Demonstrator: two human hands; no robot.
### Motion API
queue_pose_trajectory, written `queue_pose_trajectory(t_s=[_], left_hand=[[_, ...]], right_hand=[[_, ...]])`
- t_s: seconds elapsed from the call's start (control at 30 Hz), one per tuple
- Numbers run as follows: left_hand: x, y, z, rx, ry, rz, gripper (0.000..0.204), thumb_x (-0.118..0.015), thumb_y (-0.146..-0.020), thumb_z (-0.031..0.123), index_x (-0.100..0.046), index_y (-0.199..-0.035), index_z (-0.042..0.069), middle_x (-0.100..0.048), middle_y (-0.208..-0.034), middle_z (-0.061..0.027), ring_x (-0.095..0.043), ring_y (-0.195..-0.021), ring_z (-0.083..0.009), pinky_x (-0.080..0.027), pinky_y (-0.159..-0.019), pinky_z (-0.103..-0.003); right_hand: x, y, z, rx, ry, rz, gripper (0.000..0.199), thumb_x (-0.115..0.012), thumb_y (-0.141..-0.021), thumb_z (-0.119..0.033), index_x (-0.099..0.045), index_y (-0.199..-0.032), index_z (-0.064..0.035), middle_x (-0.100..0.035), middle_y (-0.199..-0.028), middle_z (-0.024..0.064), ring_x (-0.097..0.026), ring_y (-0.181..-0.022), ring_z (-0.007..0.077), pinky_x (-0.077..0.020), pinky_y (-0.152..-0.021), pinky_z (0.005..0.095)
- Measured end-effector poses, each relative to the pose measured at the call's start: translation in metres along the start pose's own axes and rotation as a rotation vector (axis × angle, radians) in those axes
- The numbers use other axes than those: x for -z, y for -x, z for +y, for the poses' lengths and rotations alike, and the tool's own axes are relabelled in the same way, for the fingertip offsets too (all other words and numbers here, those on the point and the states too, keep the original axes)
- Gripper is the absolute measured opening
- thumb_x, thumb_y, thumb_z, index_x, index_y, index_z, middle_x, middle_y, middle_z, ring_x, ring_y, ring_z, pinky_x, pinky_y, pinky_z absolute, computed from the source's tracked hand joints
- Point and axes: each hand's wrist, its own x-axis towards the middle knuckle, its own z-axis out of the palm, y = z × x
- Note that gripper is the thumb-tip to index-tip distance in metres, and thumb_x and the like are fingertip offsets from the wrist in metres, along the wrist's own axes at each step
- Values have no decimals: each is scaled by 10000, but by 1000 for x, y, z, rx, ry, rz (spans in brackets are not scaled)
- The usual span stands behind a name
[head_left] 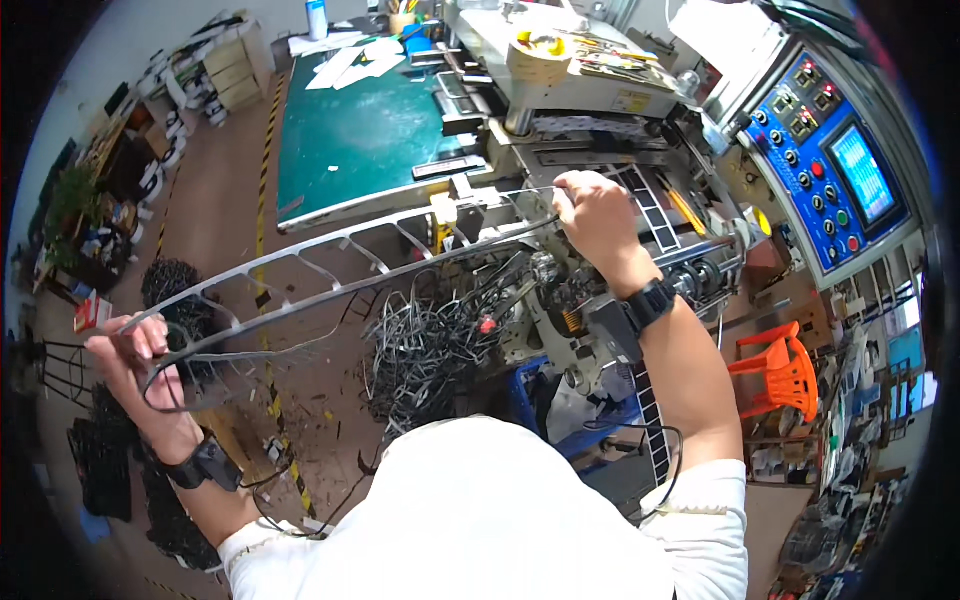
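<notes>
Left hand (130, 370), fingers loosely curled, and right hand (602, 222), fingers pinching, hold a long grey ladder-shaped metal-like strip (338, 289), mid-left to upper centre; likely light, springy, best gripped at its edges

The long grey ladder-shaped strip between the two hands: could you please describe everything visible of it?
The long grey ladder-shaped strip has two thin rails joined by slim, spaced crosspieces; whether it is plastic or metal is unclear. It stretches slantwise in mid-air, held by the bare left hand and the bare right hand; it seems to bend into a loop by the left.
</notes>
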Motion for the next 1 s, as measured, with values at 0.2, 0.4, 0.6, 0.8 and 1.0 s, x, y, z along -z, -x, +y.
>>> queue_pose_trajectory(t_s=[0.2, 0.4, 0.6, 0.8, 1.0], left_hand=[[38, 46, -73, 543, -32, 297, 473, -449, -1032, 472, -564, -772, 94, -565, -674, -7, -561, -638, -107, -441, -586, -258], [72, 131, -184, 1076, -158, 423, 701, -394, -911, 745, -590, -759, 90, -607, -610, -37, -601, -520, -161, -495, -534, -297], [120, 207, -296, 1312, -446, 435, 813, -404, -924, 719, -605, -1146, -37, -679, -1026, -154, -670, -956, -265, -526, -843, -338], [-63, 112, -233, 434, -536, -95, 176, -661, -940, 117, -657, -1068, -3, -669, -946, -16, -609, -859, -89, -493, -795, -235], [-216, 59, -146, 274, -161, -628, 369, -603, -962, 91, -558, -1305, -35, -655, -1231, -156, -612, -1121, -174, -478, -952, -290]], right_hand=[[7, 4, -3, 23, -27, 13, 148, -655, -869, -194, -703, -921, -64, -703, -852, 127, -689, -814, 279, -553, -759, 369], [15, 3, -31, 79, -32, -2, 121, -641, -873, -162, -708, -901, -65, -691, -786, 130, -691, -739, 261, -556, -675, 358], [7, 1, -43, 83, 59, -36, 154, -649, -844, -208, -700, -869, -65, -674, -738, 114, -688, -718, 269, -557, -661, 372], [2, 5, -44, 104, -17, -69, 304, -651, -845, -222, -697, -1080, -35, -698, -920, 160, -680, -865, 301, -555, -802, 383], [17, 3, -48, 229, -292, -24, 437, -688, -791, -216, -622, -1176, -21, -656, -1076, 173, -631, -1014, 331, -522, -897, 399]])
